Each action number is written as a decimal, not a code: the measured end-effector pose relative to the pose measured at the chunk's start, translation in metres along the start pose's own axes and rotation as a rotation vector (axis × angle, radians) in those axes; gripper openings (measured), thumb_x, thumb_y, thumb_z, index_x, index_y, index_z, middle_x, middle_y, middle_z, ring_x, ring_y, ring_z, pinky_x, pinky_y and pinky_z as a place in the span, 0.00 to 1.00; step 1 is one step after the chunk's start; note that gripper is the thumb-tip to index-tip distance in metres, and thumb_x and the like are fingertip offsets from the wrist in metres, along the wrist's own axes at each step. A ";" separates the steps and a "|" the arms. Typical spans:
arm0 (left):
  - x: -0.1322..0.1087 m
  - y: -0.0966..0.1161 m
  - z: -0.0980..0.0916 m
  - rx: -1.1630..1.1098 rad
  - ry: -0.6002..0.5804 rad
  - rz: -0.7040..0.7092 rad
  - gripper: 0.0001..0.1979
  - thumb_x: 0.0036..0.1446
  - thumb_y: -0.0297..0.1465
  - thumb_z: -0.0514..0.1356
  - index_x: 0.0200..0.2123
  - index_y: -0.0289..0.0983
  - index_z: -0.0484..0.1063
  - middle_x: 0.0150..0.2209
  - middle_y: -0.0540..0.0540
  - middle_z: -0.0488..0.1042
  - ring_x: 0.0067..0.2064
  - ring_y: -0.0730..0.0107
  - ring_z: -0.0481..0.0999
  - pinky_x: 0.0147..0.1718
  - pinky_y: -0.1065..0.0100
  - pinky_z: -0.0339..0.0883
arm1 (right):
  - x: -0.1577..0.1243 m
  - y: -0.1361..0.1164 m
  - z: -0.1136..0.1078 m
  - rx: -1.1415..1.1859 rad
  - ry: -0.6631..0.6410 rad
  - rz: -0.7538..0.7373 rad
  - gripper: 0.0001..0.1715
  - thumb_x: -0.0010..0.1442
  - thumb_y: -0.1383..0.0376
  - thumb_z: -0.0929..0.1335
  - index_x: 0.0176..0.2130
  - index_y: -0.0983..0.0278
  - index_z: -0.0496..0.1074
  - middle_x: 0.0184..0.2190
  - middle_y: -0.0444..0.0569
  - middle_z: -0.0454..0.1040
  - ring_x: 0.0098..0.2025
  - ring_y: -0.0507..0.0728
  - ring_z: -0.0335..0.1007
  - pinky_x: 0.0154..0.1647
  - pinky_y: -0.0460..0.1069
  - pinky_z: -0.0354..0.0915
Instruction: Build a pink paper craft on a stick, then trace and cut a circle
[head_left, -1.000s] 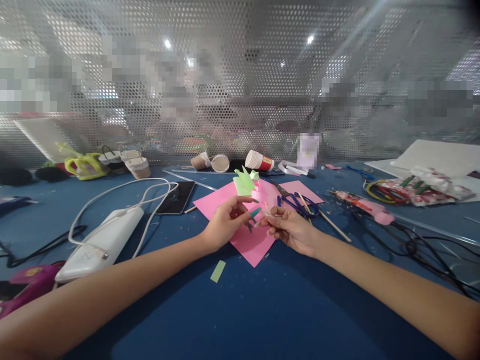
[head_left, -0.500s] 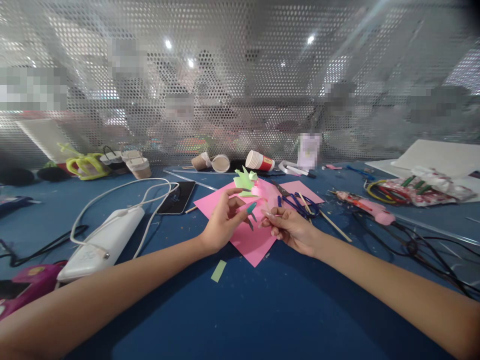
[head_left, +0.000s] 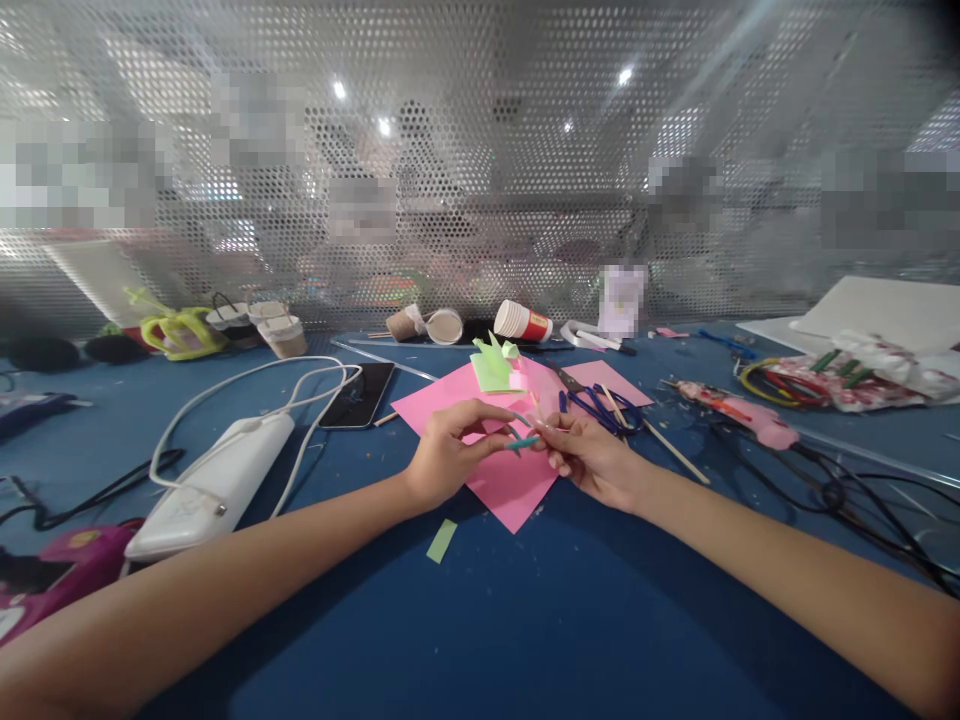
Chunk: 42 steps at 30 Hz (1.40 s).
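Over a pink sheet of paper (head_left: 514,495), my two hands meet at the fingertips. My right hand (head_left: 592,455) is closed in a pinch on a thin pale stick (head_left: 535,402), whose end shows above the fingers. My left hand (head_left: 457,450), with long teal nails, pinches right beside those fingertips; what lies between its fingers is too small to make out. Just beyond them sit a cut green paper piece (head_left: 491,368) and small pink paper bits (head_left: 519,378). Blue-handled scissors (head_left: 607,410) lie to the right of my right hand.
A wooden stick (head_left: 679,452) and a pink hot glue gun (head_left: 754,415) with black cable lie right. To the left are a phone (head_left: 358,395), a white power bank (head_left: 214,485) and a magenta tool (head_left: 75,570). Paper cups (head_left: 521,322) line the back. A green strip (head_left: 442,541) lies in front.
My left hand's fingers have come together and moved right to the fingertips of my right hand. My right hand has stayed nearly in place.
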<state>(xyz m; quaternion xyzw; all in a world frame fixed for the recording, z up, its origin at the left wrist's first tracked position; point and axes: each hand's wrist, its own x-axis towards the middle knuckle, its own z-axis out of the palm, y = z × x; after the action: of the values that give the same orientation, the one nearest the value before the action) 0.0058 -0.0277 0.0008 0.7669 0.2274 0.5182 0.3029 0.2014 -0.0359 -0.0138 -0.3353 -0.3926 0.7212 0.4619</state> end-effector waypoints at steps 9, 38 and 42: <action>0.004 0.000 -0.003 -0.214 -0.056 -0.251 0.08 0.52 0.32 0.64 0.32 0.33 0.76 0.26 0.46 0.77 0.25 0.72 0.76 0.28 0.67 0.74 | 0.001 -0.011 -0.008 -0.101 0.021 -0.042 0.18 0.40 0.60 0.78 0.24 0.67 0.70 0.19 0.43 0.75 0.13 0.44 0.63 0.11 0.37 0.59; 0.002 -0.005 -0.008 0.060 -0.105 -0.025 0.11 0.59 0.35 0.57 0.32 0.35 0.76 0.43 0.40 0.74 0.28 0.75 0.76 0.27 0.69 0.75 | -0.001 -0.008 -0.010 -0.273 0.112 -0.179 0.19 0.46 0.54 0.75 0.28 0.67 0.73 0.22 0.48 0.75 0.16 0.47 0.67 0.14 0.43 0.63; 0.006 -0.008 -0.011 0.244 -0.188 0.082 0.09 0.60 0.32 0.56 0.36 0.35 0.75 0.36 0.40 0.78 0.38 0.67 0.78 0.37 0.64 0.75 | -0.001 -0.008 -0.009 -0.288 0.067 -0.149 0.21 0.47 0.52 0.74 0.28 0.67 0.72 0.19 0.46 0.73 0.14 0.48 0.66 0.10 0.42 0.59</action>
<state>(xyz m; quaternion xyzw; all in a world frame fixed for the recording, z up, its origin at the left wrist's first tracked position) -0.0030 -0.0160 0.0024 0.8518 0.2277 0.4244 0.2060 0.2123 -0.0322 -0.0113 -0.3919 -0.4999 0.6096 0.4742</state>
